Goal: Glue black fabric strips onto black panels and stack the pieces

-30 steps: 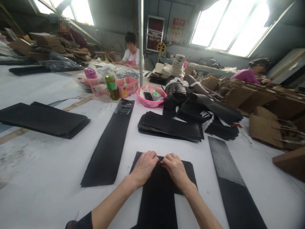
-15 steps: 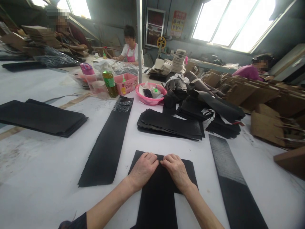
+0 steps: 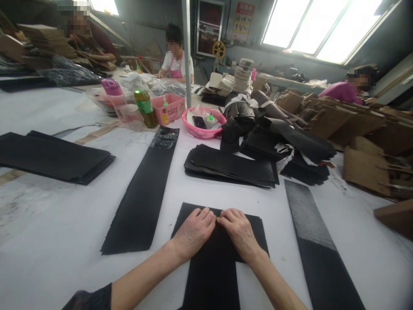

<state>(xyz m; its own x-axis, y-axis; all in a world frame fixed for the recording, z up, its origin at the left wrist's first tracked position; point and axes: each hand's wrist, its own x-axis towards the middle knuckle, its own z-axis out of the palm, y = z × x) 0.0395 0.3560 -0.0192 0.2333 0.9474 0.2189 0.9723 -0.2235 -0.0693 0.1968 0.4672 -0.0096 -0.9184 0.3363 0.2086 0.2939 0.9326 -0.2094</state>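
My left hand (image 3: pixel 197 230) and my right hand (image 3: pixel 237 230) meet almost thumb to thumb, fingers curled down and closed on the far end of a black strip (image 3: pixel 211 280). That strip runs toward me and lies across a wider black sheet (image 3: pixel 258 245), forming a T shape. My fingertips cover the spot where the two pieces meet, so the exact grip is partly hidden. Left of my hands lies a fanned stack of long black strips (image 3: pixel 138 198) with a shiny, smeared far end. Another black strip (image 3: pixel 325 254), greyish and streaked on its far half, lies to the right.
Further black stacks lie on the white table (image 3: pixel 51 228): one stack (image 3: pixel 54 159) left, another (image 3: pixel 230 168) ahead. Behind stand a pink basin (image 3: pixel 204 131) with a phone, a pink basket (image 3: pixel 169 110) and a bottle (image 3: pixel 146 110). Brown bags (image 3: pixel 364 165) crowd the right. Several people work beyond.
The view has shifted slightly, and the background things sit a little differently in the picture. Both hands keep their place at the strip's far end, with barely any movement.
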